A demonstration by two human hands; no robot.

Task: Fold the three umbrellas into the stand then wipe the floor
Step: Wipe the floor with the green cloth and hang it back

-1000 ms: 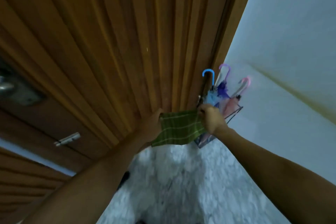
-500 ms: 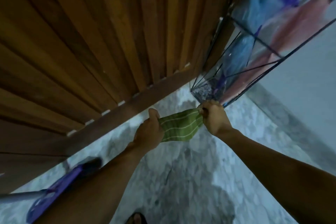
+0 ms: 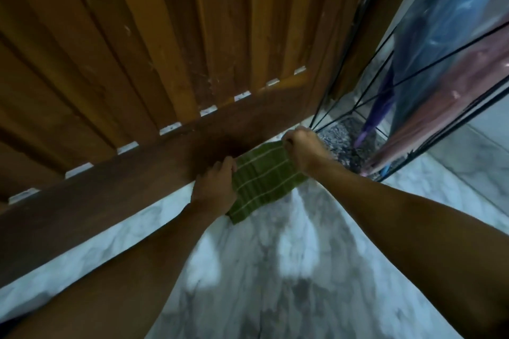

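A green striped cloth (image 3: 261, 179) is stretched between both hands, low over the marble floor (image 3: 275, 270) beside the door's foot. My left hand (image 3: 216, 187) grips its left edge and my right hand (image 3: 304, 150) pinches its upper right corner. Just right of my right hand stands the black wire umbrella stand (image 3: 413, 74). Inside it are three folded umbrellas: a blue one (image 3: 446, 16), a pink one (image 3: 451, 99) and a purple one (image 3: 378, 110), tips down.
A brown wooden slatted door (image 3: 165, 49) with a dark bottom rail fills the left and centre. A pale wall (image 3: 484, 124) rises at the right behind the stand. Grey-white marble floor spreads below my arms.
The view has dropped from the umbrella handles to floor level. Both hands, still holding the cloth, have gone down close to the floor by the stand's base.
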